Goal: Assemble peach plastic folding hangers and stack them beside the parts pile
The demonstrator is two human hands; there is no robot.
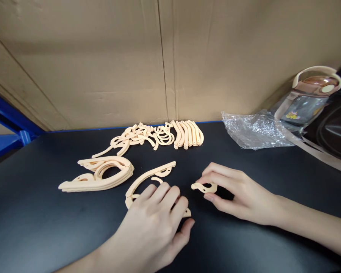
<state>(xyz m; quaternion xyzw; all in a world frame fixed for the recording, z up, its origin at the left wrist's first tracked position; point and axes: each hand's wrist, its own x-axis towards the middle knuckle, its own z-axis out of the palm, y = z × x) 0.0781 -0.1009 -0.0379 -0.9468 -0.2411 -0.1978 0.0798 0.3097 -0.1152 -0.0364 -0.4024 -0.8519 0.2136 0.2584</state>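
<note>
My left hand [159, 220] lies palm down over a beige plastic folding hanger [140, 181] on the table, its fingers bent onto the lower arm. That arm's tip [186, 213] shows between my index finger and thumb; the rest of the arm is hidden under the hand. To the right, my right hand [238, 189] pinches a small beige hook-shaped hanger part [204, 187] with an opening in it, just above the table. Left of the hanger sits a stack of similar folded hangers [113, 178].
Behind lie a loose pile of beige hanger pieces [133, 134] and a row of curved arms [189, 133]. A clear plastic bag [252, 129] and a strapped water bottle [307, 102] stand back right, beside a black object [335, 125]. Cardboard [116, 64] walls the rear of the black table [45, 223].
</note>
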